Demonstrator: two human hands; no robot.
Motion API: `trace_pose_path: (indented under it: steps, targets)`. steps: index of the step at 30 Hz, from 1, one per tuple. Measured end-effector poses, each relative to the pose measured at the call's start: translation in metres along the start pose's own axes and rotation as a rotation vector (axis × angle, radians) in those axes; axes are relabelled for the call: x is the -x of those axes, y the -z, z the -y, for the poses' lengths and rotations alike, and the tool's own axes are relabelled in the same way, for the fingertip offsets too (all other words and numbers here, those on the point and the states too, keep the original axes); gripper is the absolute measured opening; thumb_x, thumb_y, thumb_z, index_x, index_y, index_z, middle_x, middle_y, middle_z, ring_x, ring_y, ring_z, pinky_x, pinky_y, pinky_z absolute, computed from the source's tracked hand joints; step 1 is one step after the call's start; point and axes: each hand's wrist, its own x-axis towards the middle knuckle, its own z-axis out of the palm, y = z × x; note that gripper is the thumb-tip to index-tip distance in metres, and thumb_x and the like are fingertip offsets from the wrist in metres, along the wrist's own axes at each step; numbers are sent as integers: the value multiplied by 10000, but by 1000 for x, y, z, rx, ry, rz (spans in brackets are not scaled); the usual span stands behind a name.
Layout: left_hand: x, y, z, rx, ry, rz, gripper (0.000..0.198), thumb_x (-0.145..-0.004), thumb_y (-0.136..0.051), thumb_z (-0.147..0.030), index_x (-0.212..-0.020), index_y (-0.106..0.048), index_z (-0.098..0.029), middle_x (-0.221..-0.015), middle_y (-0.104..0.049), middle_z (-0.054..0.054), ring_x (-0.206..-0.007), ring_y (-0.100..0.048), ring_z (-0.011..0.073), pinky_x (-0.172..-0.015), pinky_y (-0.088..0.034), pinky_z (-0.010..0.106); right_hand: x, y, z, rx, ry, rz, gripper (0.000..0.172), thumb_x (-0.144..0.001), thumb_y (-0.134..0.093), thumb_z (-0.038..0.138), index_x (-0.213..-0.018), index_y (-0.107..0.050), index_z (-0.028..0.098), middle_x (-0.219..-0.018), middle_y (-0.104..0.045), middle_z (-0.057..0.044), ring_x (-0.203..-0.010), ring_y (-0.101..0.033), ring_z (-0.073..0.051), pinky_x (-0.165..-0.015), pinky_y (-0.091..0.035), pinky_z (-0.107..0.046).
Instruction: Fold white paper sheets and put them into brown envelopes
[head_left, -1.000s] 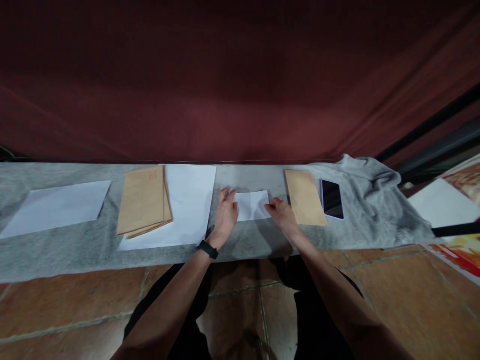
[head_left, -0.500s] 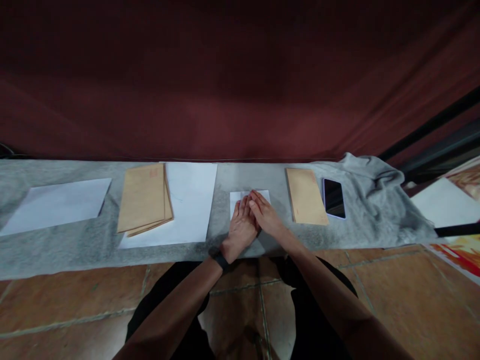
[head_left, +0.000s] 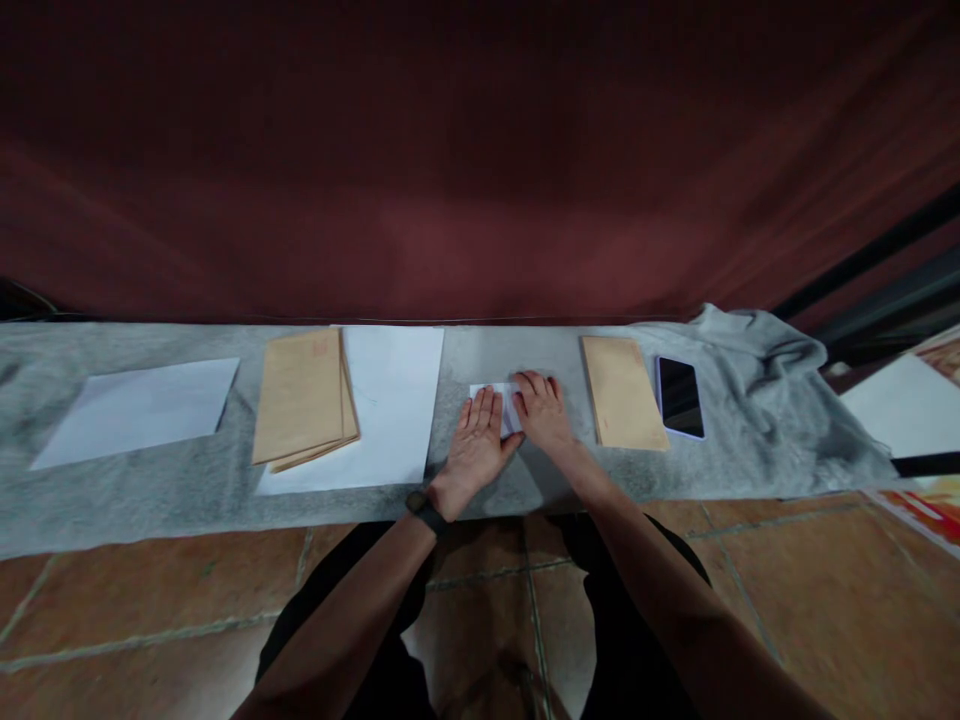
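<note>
A small white folded sheet of paper lies on the grey cloth in front of me, partly hidden under both hands. My left hand, with a dark watch on its wrist, rests flat over the left part of the paper, its fingers stretched out and the thumb pointing right. At the paper's right edge, my right hand has its fingers bent and closed on the edge. To the right lies a thin stack of brown envelopes.
A phone lies right of the envelopes, beside bunched grey cloth. On the left, more brown envelopes overlap large white paper. Another white sheet lies farther left. Behind the surface hangs a dark red curtain.
My right hand has moved off the left hand to the paper's right edge, and its fingers have bent. The left hand stays flat on the paper. The view has shifted slightly.
</note>
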Motion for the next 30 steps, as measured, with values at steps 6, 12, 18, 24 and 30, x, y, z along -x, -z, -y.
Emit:
trace_pose_path:
  steps: [6,12,18,24,30]
  targets:
    - [4,3,4,13,7,-15,758,-1011,-434,-526,-1567,-335,-21,-1652,-328,239,-1575,-233,319,-1287,-218,487,-4,3,-4,15,-26,-28,401,-1040,-388,259,-1367,-598,161,-1340,-631,-164,-1290,-508,-293,-1186,-292,-497]
    - [2,1,5,35,21,-16,725,-1012,-427,-494,-1584,-323,-62,-1660,-327,213,-1576,-231,319,-1280,-233,519,1,4,-4,4,-22,-48,408,-1043,-375,262,-1363,-600,146,-1337,-633,-169,-1295,-507,-286,-1189,-303,-499]
    - [-4,-5,-2,43,34,-18,613,-1013,-349,-273,-1578,-327,-36,-1657,-337,209,-1582,-214,278,-1300,-192,500,13,-1,13,-92,43,4,542,-1086,-255,342,-1505,-494,93,-1589,-466,-179,-1505,-361,-256,-1252,-255,-484]
    - [-10,-16,-2,102,47,-49,642,-971,-318,-179,-1611,-307,-130,-1664,-353,150,-1581,-201,247,-1294,-224,496,27,-12,24,-122,16,80,647,-1092,-181,459,-1595,-363,97,-1663,-350,-152,-1572,-255,-228,-1287,-196,-475]
    - [-8,-7,7,76,96,-53,618,-1016,-303,-277,-1570,-339,-5,-1655,-327,219,-1579,-207,285,-1297,-198,499,35,-13,15,-29,-40,15,688,-1088,-238,498,-1614,-300,58,-1685,-272,-186,-1588,-195,-284,-1281,-185,-503]
